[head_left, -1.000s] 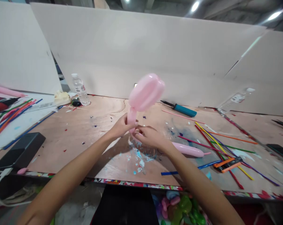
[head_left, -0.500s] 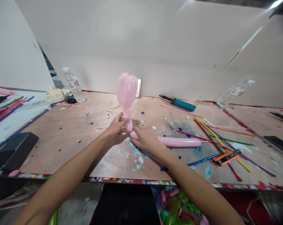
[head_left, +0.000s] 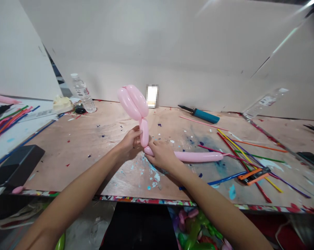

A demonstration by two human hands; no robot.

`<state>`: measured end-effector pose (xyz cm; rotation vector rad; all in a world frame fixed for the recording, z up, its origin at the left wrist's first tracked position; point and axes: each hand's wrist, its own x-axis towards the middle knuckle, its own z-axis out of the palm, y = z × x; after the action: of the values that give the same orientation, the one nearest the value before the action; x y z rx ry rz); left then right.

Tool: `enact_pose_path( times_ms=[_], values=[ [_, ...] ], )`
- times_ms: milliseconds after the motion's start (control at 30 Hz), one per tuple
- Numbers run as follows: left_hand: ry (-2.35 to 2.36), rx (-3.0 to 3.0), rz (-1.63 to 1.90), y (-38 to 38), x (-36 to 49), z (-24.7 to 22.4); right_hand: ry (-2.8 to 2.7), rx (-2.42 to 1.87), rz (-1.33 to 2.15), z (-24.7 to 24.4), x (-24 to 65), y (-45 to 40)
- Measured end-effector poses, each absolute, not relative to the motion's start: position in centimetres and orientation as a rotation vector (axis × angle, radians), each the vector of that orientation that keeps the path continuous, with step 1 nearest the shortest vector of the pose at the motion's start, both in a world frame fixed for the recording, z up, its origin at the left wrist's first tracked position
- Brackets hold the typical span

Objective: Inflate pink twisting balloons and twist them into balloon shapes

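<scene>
A pink balloon (head_left: 144, 133) stands partly twisted, with long loops bunched at its top, tilted to the left, and a short upright segment below them. My left hand (head_left: 133, 141) has its fingers wrapped round the left side of that upright segment. Just right of the twist, my right hand (head_left: 160, 154) grips the lower part of the same balloon. From under the right hand the uncoiled tail runs to the right over the wooden table (head_left: 76, 159) and ends in a thin uninflated tip.
Thin uninflated balloons and an orange-black tool (head_left: 254, 176) lie at the right. Behind are a teal hand pump (head_left: 206, 116) and a water bottle (head_left: 84, 93). A dark box (head_left: 17, 166) sits at the left edge. A pale wall (head_left: 115, 52) closes the back.
The looped top of the pink balloon has tipped to the left and turned, showing separate loops. My left fingers have shifted slightly behind the upright segment. My right hand has stayed nearly in place.
</scene>
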<state>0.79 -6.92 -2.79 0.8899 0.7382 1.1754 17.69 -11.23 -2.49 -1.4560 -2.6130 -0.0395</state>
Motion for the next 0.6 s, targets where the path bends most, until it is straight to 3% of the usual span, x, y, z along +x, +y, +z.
enact_pose_path(
  times_ms=[400,600],
  values=[
    [0.807,0.928,1.129,-8.6,1.0,-2.0,-2.581,-1.476,0.076,-1.9,17.6,-11.5],
    [0.923,1.174,1.265,-8.3,1.7,-2.7,-2.347,-1.500,0.334,-1.5,17.3,-11.2]
  ],
)
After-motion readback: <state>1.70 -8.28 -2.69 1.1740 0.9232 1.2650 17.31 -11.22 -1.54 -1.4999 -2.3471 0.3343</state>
